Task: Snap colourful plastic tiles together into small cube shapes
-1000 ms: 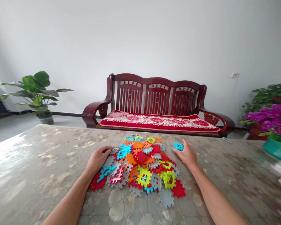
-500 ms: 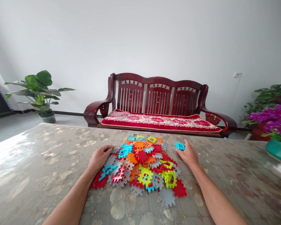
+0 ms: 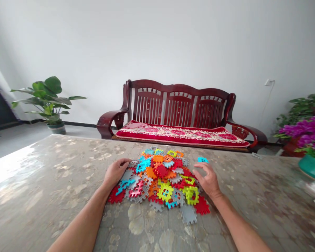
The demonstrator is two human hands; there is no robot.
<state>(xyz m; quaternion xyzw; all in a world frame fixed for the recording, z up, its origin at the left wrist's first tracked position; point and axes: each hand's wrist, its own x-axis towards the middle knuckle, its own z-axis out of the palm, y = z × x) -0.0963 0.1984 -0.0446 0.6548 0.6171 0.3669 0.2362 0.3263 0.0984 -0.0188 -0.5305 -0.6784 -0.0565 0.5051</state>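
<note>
Glossy floral surface (image 3: 55, 196); tiles (image 3: 162, 170) heaped on it between left hand (image 3: 117, 172) and right hand (image 3: 208, 178).
Tiles flat, squarish, notch-edged, overlapping at mixed tilts; red, orange, yellow-green, blue, grey, pink; some solid, some with barred windows, some hollow frames. Left hand: fingers bent at left edge of heap; cannot tell if gripping. Right hand: half open, holding nothing, at right edge. Blue tile (image 3: 202, 160): windowed, lying apart, just beyond right hand.

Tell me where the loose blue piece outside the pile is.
In the head view, the blue piece lies on the table right of the colourful pile, just beyond the right hand.
</note>
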